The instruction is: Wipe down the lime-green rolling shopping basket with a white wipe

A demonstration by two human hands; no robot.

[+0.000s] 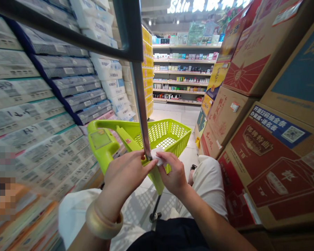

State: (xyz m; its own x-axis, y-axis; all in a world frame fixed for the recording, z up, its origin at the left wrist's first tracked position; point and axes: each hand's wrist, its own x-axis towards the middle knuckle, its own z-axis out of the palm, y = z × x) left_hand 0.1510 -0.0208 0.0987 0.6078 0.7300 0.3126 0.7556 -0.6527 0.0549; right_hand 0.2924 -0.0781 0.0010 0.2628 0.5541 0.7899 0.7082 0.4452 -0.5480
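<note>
Bright green plastic: a basket cart with lattice walls stands on the tiled floor, directly ahead of the wearer and between the knees. A metal rod rises from its near end, slightly tilted, to a dark grip frame at the top of the view.

Hands: both at the foot of the rod. Left hand grasps the rod's lower end, thumb across the front; a gold-toned bangle circles the wrist. Right hand pinches a crumpled white tissue-like piece just right of the rod, close to the left thumb. Whether the tissue-like piece touches the rod: cannot tell.

Surroundings: white trousers on the bent legs; printed cartons stacked at right; wrapped packs stacked at left; a yellow stack beyond the cart; shelves of small goods at the back.
</note>
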